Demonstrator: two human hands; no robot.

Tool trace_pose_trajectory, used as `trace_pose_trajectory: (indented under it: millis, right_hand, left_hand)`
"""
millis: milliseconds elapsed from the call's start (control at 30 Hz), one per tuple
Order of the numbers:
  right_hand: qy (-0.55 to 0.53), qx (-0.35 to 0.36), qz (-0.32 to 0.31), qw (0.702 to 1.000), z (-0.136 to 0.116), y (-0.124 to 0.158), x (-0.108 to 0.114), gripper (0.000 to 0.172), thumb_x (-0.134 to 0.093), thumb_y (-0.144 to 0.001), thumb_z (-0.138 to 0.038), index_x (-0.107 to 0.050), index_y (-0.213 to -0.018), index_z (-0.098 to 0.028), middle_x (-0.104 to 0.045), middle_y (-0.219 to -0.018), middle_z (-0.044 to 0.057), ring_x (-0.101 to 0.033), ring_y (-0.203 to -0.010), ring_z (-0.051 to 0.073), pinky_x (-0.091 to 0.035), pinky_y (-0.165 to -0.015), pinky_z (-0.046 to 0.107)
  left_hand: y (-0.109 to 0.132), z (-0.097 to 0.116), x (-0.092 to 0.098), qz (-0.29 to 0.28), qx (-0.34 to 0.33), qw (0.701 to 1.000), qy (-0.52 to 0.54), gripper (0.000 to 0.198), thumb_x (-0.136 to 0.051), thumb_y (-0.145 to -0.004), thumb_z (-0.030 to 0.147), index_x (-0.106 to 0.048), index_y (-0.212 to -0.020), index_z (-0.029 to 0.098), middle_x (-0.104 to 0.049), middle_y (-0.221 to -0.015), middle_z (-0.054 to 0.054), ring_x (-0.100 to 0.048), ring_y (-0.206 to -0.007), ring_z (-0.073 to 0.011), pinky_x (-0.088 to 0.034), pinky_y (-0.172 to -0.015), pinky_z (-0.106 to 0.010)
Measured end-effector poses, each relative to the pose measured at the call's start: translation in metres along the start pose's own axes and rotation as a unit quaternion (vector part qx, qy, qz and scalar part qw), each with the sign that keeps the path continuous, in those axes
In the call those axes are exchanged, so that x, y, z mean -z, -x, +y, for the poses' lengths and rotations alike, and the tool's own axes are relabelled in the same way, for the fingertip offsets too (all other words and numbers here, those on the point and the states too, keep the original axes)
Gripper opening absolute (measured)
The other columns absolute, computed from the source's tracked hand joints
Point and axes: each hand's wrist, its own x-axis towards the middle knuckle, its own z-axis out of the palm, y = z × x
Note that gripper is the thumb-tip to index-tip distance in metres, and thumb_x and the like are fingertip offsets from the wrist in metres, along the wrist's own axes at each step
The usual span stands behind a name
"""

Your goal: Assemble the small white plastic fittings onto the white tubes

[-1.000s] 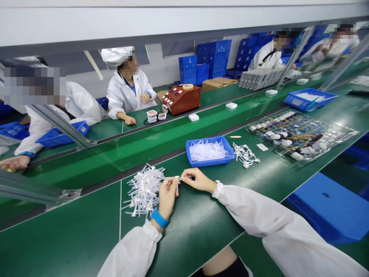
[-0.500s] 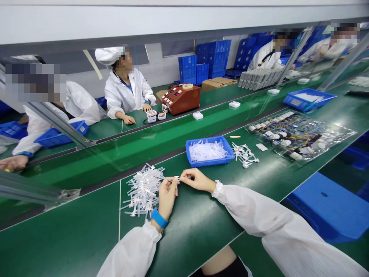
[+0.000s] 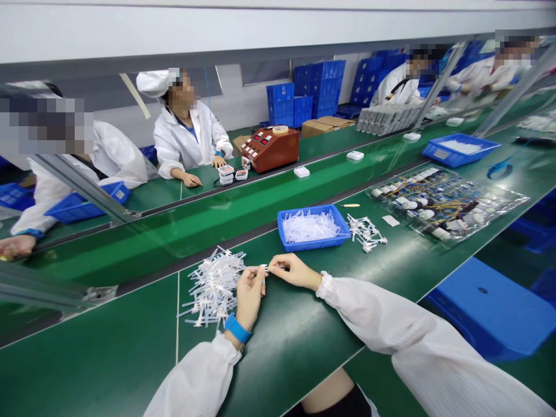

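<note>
My left hand [image 3: 249,298], with a blue band at its wrist, pinches a small white plastic tube piece [image 3: 264,267] between thumb and fingertips. Right up against it, my right hand [image 3: 296,271] is closed in a pinch at the piece's end; what lies between its fingertips is too small to make out. Close to the left hand is a loose pile of white tube pieces with fittings [image 3: 216,285]. Beyond the right hand stands a blue tray [image 3: 313,244] filled with clear tubes [image 3: 310,226]. A smaller group of white tube pieces [image 3: 365,233] lies at the tray's right.
Bagged wired parts [image 3: 438,202] and another blue tray [image 3: 463,160] lie farther right. White boxes [image 3: 301,172] sit on the green conveyor [image 3: 208,217] beyond the bench. Several co-workers [image 3: 186,133] sit across it, one near a red-brown device [image 3: 278,152]. A blue bin [image 3: 495,301] stands below the bench's right side.
Both hands keep their pinch at nearly the same spot over the bench. The view has shifted slightly, and the white boxes on the conveyor have moved a little to the right.
</note>
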Motion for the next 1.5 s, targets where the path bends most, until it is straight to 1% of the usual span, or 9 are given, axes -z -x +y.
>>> trace_pose_trajectory:
  millis: [233,500,633,800,967,1100,1200,1400,1500]
  right_hand:
    - [0.002,-0.005,0.000,1.000,-0.0013,-0.0001,-0.0009,0.029,-0.057,-0.087,-0.039,-0.062,-0.078,-0.011,-0.051,-0.064,-0.001,-0.042,-0.057,0.009,-0.035,-0.054,0.021]
    - [0.015,-0.003,0.000,1.000,-0.0016,-0.0009,-0.0015,0.028,-0.056,-0.087,-0.037,-0.060,-0.078,-0.011,-0.051,-0.065,-0.001,-0.042,-0.057,0.009,-0.035,-0.054,0.021]
    - [0.030,0.017,0.006,0.999,-0.0016,-0.0008,-0.0016,0.025,-0.056,-0.087,-0.034,-0.059,-0.077,-0.012,-0.052,-0.065,-0.001,-0.041,-0.056,0.008,-0.034,-0.054,0.021]
    - [0.027,0.021,0.003,0.999,-0.0037,-0.0011,-0.0003,0.026,-0.055,-0.088,-0.036,-0.057,-0.078,-0.013,-0.052,-0.067,-0.001,-0.044,-0.060,0.009,-0.037,-0.057,0.021]
    - [0.031,0.011,-0.004,0.999,-0.0066,-0.0013,0.0017,0.026,-0.056,-0.087,-0.037,-0.056,-0.078,-0.013,-0.052,-0.067,-0.002,-0.045,-0.060,0.009,-0.036,-0.057,0.020]
    - [0.037,0.004,-0.027,0.999,-0.0053,-0.0012,0.0021,0.022,-0.055,-0.087,-0.033,-0.055,-0.078,-0.014,-0.050,-0.063,-0.004,-0.043,-0.057,0.008,-0.035,-0.055,0.020]
    - [0.029,0.009,-0.039,0.999,-0.0029,-0.0013,0.0017,0.019,-0.055,-0.087,-0.031,-0.053,-0.077,-0.014,-0.050,-0.063,-0.004,-0.043,-0.056,0.008,-0.035,-0.055,0.020]
    - [0.050,0.011,-0.038,0.998,-0.0033,-0.0010,0.0027,0.017,-0.056,-0.087,-0.029,-0.053,-0.078,-0.015,-0.050,-0.064,-0.004,-0.042,-0.057,0.008,-0.036,-0.056,0.020]
    - [0.058,0.016,-0.037,0.997,-0.0054,-0.0007,0.0037,0.016,-0.055,-0.087,-0.028,-0.053,-0.079,-0.015,-0.050,-0.064,-0.004,-0.042,-0.058,0.008,-0.036,-0.057,0.020]
  left_hand:
    - [0.0003,0.0023,-0.0012,0.005,0.006,1.000,0.010,0.037,-0.066,-0.076,0.050,-0.057,-0.082,0.014,-0.060,-0.068,0.000,-0.040,-0.040,-0.0031,-0.030,-0.039,-0.017]
    - [0.0001,0.0014,-0.0007,0.004,0.010,1.000,0.015,0.037,-0.067,-0.075,0.048,-0.057,-0.084,0.014,-0.059,-0.071,0.000,-0.041,-0.041,-0.0036,-0.032,-0.040,-0.017]
    - [-0.0020,-0.0021,0.0001,0.002,0.002,1.000,0.010,0.036,-0.067,-0.077,0.048,-0.056,-0.083,0.014,-0.057,-0.067,0.002,-0.040,-0.041,-0.0037,-0.031,-0.040,-0.017]
    - [-0.0009,0.0021,-0.0016,-0.006,0.001,1.000,-0.005,0.033,-0.063,-0.080,0.047,-0.056,-0.085,0.015,-0.050,-0.059,0.006,-0.041,-0.042,-0.0045,-0.032,-0.041,-0.016]
    - [-0.0003,0.0037,-0.0023,-0.033,-0.005,0.999,0.002,0.031,-0.059,-0.083,0.047,-0.054,-0.085,0.016,-0.053,-0.069,0.004,-0.042,-0.043,-0.0040,-0.033,-0.042,-0.017]
    - [-0.0009,0.0037,-0.0009,-0.045,-0.006,0.999,-0.001,0.029,-0.057,-0.085,0.045,-0.052,-0.080,0.017,-0.048,-0.062,0.006,-0.042,-0.043,-0.0052,-0.033,-0.043,-0.018]
    - [-0.0007,0.0056,-0.0004,-0.070,-0.004,0.997,-0.010,0.031,-0.054,-0.087,0.046,-0.049,-0.074,0.018,-0.046,-0.058,0.006,-0.042,-0.043,-0.0066,-0.034,-0.044,-0.019]
    - [-0.0007,0.0057,0.0000,-0.087,-0.016,0.996,-0.016,0.030,-0.053,-0.089,0.044,-0.047,-0.073,0.019,-0.040,-0.056,0.007,-0.041,-0.044,-0.0075,-0.033,-0.045,-0.021]
    - [-0.0013,0.0040,0.0009,-0.102,-0.012,0.994,-0.026,0.035,-0.050,-0.090,0.045,-0.045,-0.069,0.018,-0.039,-0.056,0.006,-0.042,-0.044,-0.0074,-0.033,-0.046,-0.021]
